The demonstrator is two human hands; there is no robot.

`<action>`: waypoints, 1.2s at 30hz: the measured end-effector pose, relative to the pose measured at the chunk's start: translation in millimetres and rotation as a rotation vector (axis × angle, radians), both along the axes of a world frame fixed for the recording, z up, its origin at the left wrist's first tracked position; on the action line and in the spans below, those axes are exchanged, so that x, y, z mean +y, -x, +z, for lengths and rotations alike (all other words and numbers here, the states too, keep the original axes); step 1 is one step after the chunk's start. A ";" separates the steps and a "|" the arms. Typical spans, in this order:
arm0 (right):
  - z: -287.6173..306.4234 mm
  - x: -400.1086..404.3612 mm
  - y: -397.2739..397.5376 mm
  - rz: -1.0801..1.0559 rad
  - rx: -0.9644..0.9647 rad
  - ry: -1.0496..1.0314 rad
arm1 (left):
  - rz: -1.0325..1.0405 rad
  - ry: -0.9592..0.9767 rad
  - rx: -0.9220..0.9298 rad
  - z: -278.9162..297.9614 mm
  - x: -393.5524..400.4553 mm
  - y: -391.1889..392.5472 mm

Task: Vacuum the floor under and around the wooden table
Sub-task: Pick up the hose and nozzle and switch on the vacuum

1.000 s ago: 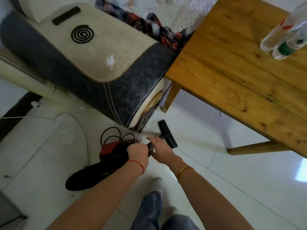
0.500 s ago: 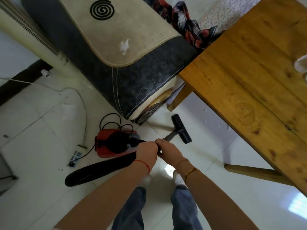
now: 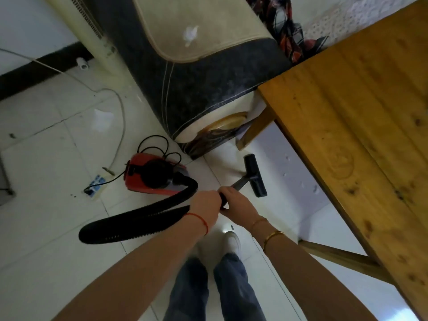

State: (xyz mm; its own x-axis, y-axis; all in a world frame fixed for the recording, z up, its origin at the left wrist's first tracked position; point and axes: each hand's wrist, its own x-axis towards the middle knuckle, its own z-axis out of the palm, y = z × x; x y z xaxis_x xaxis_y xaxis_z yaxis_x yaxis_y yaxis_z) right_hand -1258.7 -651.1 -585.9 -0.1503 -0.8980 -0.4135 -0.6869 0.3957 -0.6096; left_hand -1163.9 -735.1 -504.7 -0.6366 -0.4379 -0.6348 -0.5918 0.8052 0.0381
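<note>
Left hand [image 3: 205, 210]: your grip is curled round the near end of the wand [image 3: 236, 183], where the hose [image 3: 139, 221] joins.
Right hand [image 3: 239, 206]: just ahead of the left, touching it, grip wrapped round the wand shaft; this is the hand nearer the head.
Floor head [image 3: 254, 174]: flat on the floor [image 3: 58, 228], ahead and slightly right of both hands; its long axis runs across the wand, roughly parallel to the counter [image 3: 361, 117] edge.
Key relation: head sits beside the counter leg [image 3: 256, 128], not yet under the top; under-counter floor lies to its right.
Vacuum body [image 3: 152, 174]: left of the head, near the sofa [image 3: 196, 72].
Floor: pale tile, white specks under the counter.
Judgement: early.
</note>
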 end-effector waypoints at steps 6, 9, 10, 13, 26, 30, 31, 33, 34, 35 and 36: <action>-19.4 21.9 -27.9 -0.011 -0.042 0.020 | 0.115 -0.044 0.086 -19.6 24.5 -38.3; -32.5 32.9 -34.2 -0.006 -0.049 0.061 | 0.140 -0.049 0.134 -34.2 35.8 -51.1; -36.5 36.6 -35.3 -0.006 -0.045 0.071 | 0.140 -0.049 0.156 -39.1 38.6 -53.7; -49.8 46.7 -34.8 -0.025 -0.023 0.109 | 0.123 -0.040 0.232 -54.7 44.7 -55.0; -164.6 55.2 43.2 0.018 0.236 0.414 | -0.093 0.099 0.412 -159.3 36.5 2.8; -206.9 58.0 79.2 0.020 0.406 0.479 | -0.181 0.184 0.435 -200.6 34.9 30.1; -217.0 58.3 87.5 0.017 0.443 0.491 | -0.198 0.217 0.437 -211.4 34.9 37.1; -237.8 58.4 102.8 0.004 0.516 0.517 | -0.222 0.259 0.448 -234.5 35.3 51.4; -248.0 58.1 109.7 -0.006 0.552 0.526 | -0.231 0.270 0.453 -245.7 35.6 58.8; -258.2 58.0 116.5 -0.016 0.583 0.528 | -0.241 0.278 0.458 -256.4 36.5 65.3; -267.7 58.2 122.7 -0.030 0.613 0.526 | -0.250 0.286 0.469 -266.7 37.4 71.7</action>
